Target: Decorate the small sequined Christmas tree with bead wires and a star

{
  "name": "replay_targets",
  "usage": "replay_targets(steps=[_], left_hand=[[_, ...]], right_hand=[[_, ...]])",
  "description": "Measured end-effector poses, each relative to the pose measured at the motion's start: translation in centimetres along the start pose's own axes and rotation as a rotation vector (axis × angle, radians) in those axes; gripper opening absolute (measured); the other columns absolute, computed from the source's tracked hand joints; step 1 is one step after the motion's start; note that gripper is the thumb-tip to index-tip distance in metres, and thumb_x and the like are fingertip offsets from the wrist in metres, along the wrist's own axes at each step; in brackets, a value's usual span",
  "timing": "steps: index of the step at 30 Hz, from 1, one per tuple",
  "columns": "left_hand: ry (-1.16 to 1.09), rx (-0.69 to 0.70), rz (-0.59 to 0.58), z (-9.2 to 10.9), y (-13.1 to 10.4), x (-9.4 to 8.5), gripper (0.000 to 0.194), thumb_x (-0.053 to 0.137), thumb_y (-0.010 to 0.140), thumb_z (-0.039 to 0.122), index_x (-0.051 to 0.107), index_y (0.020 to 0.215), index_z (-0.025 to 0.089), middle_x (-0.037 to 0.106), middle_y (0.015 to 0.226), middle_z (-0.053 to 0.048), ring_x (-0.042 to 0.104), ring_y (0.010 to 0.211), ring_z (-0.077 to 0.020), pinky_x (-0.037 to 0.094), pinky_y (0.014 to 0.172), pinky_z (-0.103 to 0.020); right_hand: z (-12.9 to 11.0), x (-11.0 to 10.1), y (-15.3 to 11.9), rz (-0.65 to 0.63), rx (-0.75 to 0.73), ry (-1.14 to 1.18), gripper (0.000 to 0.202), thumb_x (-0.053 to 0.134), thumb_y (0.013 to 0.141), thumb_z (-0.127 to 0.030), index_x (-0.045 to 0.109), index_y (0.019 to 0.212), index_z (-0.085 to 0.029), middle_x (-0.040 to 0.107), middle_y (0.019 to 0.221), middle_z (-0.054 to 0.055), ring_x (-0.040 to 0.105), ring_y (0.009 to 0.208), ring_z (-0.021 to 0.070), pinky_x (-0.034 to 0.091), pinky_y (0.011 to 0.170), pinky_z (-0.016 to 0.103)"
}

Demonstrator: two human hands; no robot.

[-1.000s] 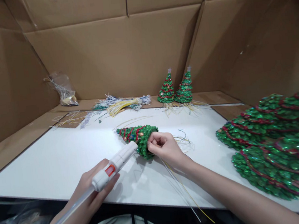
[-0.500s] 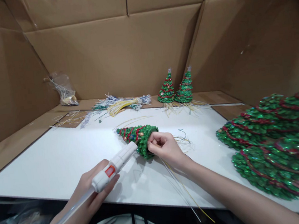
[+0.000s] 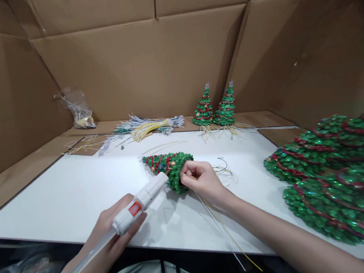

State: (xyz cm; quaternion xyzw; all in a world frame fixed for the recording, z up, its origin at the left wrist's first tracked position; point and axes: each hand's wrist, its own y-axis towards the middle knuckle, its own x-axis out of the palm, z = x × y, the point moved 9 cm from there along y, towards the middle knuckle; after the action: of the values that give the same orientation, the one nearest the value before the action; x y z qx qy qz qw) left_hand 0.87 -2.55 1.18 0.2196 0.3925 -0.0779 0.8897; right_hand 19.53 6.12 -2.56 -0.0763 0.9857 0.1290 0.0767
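Observation:
My left hand is wrapped around a white hot glue gun with a long clear glue stick in its back end. The gun's front end points at a small green Christmas tree with red garland, which lies on its side, tip to the left. My right hand is closed in a pinch at the tree's base, its fingertips partly hidden there; what they grip cannot be made out. Thin white and yellow wires trail from under this hand past the table's front edge. More wires show behind it.
Two small finished-looking trees stand at the back. Bundled white, yellow and green wires lie left of them. Large green trees fill the right side. A plastic bag sits back left. Cardboard walls surround the white table.
Almost nothing differs. Both hands, the glue gun and the small tree keep their positions; the whole view has shifted very slightly.

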Motion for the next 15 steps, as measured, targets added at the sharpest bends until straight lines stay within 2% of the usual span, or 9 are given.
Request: replay_targets(steps=[10,15], left_hand=[[0.003,0.016,-0.034,0.28,0.21,0.29,0.030,0.041,0.090,0.044,0.056,0.075,0.023,0.057,0.068,0.000,0.056,0.060,-0.0142,0.050,0.059,-0.022],[-0.006,0.031,-0.005,-0.05,0.16,0.50,0.026,0.044,0.090,0.040,0.054,0.076,0.021,0.058,0.069,0.001,0.055,0.060,-0.0132,0.048,0.059,-0.020]], right_hand=[[-0.17,0.02,0.03,-0.008,-0.009,-0.001,0.014,0.054,0.067,-0.020,0.046,0.055,-0.017,0.030,0.047,-0.008,0.026,0.045,0.0059,0.022,0.045,0.021],[-0.05,-0.06,0.00,-0.006,-0.009,0.001,0.015,0.054,0.068,-0.019,0.046,0.055,-0.017,0.031,0.047,-0.008,0.026,0.046,0.0058,0.022,0.045,0.021]])
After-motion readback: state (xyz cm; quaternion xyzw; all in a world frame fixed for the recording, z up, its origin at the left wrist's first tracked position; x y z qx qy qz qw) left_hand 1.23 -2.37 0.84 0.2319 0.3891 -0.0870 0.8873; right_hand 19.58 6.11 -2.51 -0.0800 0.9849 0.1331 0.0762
